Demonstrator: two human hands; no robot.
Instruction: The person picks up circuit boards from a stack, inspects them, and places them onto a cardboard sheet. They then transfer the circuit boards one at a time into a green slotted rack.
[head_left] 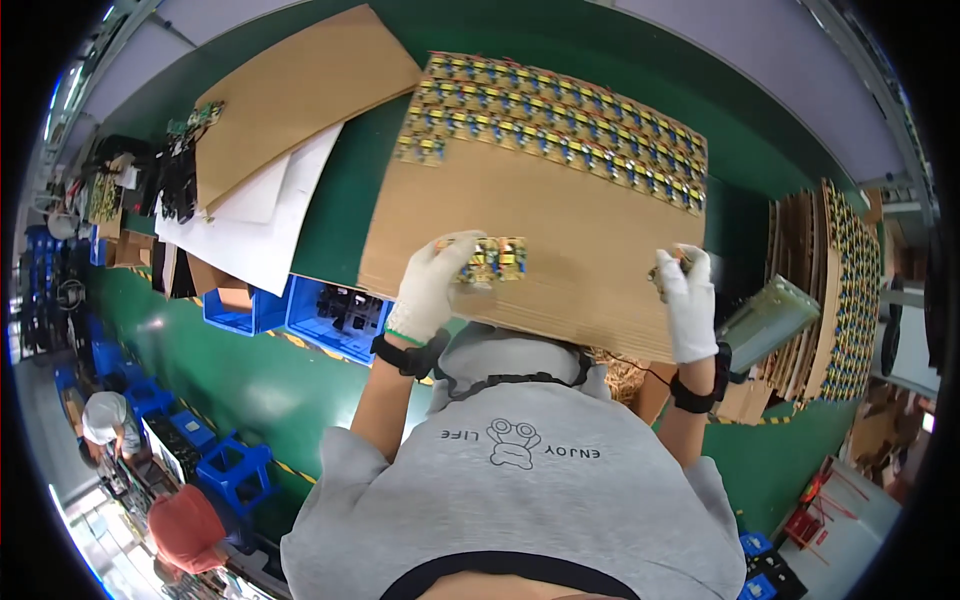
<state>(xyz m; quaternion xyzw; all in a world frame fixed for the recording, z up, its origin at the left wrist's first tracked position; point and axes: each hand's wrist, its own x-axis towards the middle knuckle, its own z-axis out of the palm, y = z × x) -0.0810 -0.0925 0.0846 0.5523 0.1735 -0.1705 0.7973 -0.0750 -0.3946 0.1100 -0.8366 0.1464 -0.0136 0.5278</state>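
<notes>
My left hand [428, 285], in a white knit glove, is closed on the left end of a few joined small circuit boards [512, 258], with yellow, blue and green parts. They are over the lower middle of a cardboard sheet [540, 208]. At the sheet's right edge my right hand [690, 305], also gloved, has its fingers pinched round a small circuit board [659, 280], mostly hidden by the glove. Rows of similar circuit boards [560, 115] cover the sheet's far part, and a shorter row starts at the left.
Another cardboard sheet [300, 85] and white sheets [245, 235] lie on the left of the green table. Blue bins [335, 345] stand below its front edge. Upright cardboard sheets [790, 290] and a translucent tray [770, 325] are at the right. Several people sit far left.
</notes>
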